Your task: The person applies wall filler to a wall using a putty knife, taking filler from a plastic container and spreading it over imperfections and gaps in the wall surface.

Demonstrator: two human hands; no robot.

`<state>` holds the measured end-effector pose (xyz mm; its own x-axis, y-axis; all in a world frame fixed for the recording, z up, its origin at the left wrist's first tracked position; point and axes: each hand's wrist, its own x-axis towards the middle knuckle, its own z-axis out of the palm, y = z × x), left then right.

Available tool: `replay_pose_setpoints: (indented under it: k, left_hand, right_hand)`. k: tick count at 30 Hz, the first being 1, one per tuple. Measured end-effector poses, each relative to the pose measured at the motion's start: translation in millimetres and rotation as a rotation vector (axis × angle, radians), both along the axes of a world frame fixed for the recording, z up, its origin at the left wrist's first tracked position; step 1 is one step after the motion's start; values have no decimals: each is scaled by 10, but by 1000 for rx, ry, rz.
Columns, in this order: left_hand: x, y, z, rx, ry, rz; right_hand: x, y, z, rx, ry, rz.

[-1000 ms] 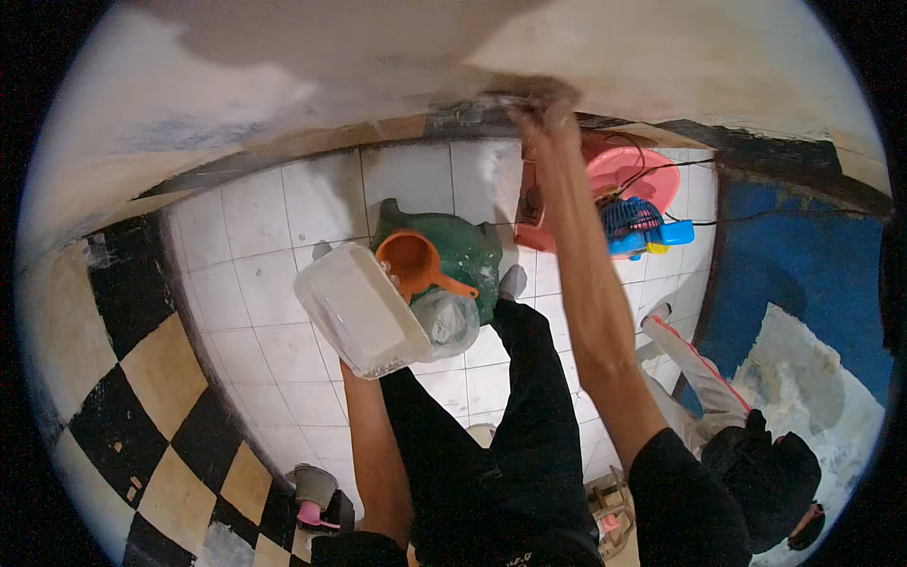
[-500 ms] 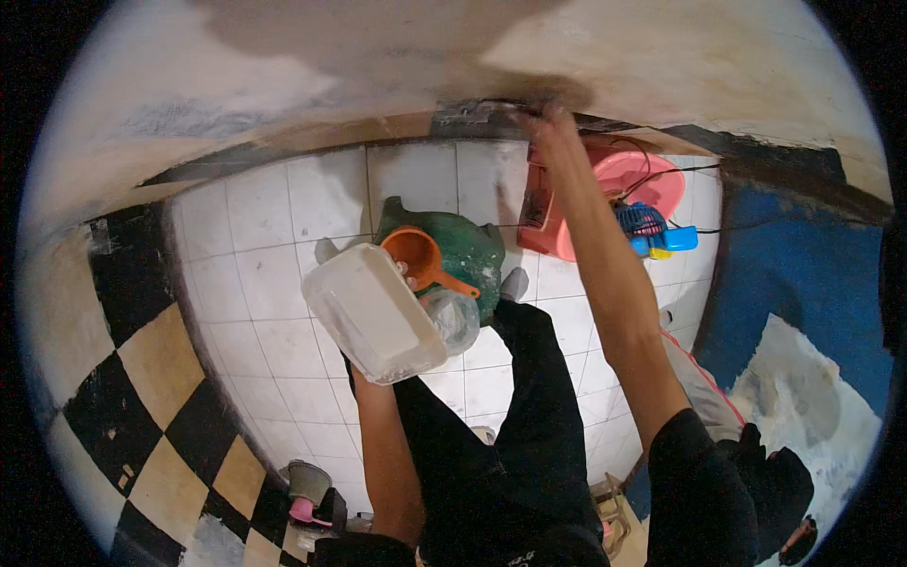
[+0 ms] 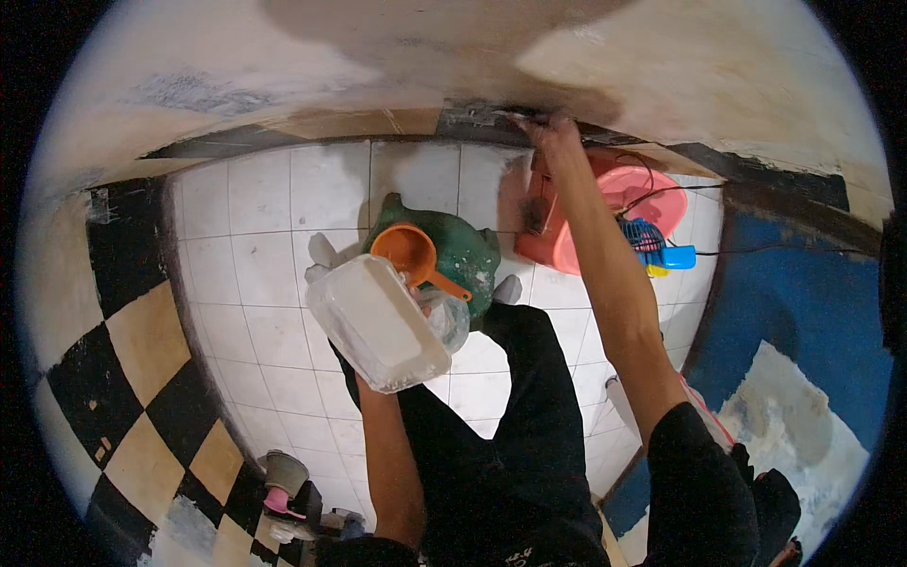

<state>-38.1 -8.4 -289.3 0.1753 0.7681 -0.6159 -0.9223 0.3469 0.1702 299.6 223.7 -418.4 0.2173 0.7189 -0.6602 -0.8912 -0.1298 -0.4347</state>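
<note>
My left hand (image 3: 367, 382) holds up a white rectangular plastic tub (image 3: 378, 326) from below; the tub hides most of the hand. My right hand (image 3: 553, 137) reaches out to the wall (image 3: 397, 66) and grips a thin flat scraper (image 3: 496, 115). The scraper's blade is pressed against a dark patch where the pale wall meets its dark base strip. Below the tub stands a green bucket (image 3: 453, 250) with an orange scoop (image 3: 408, 252) in it.
A pink basin (image 3: 619, 203) sits on the white tile floor (image 3: 255, 236) by the wall, with a small blue fan (image 3: 654, 248) and a cable beside it. Black-and-tan checkered flooring (image 3: 123, 378) lies to the left and a blue surface (image 3: 803, 293) to the right. My black-trousered legs are below.
My right hand has stayed at the wall's base, sliding the scraper slightly. The tub remains in my left hand, a little lower and more central in view.
</note>
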Motion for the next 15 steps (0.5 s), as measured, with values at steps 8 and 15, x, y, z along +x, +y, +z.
replay_pose_setpoints:
  k: [8,15]
  left_hand:
    - [-17,-49,10,288,-219,2]
    - [68,57,74,200,-125,-41]
  right_hand:
    - [-413,-681,1814,165,-332,266]
    - [-124,-463,720,38,-466,109]
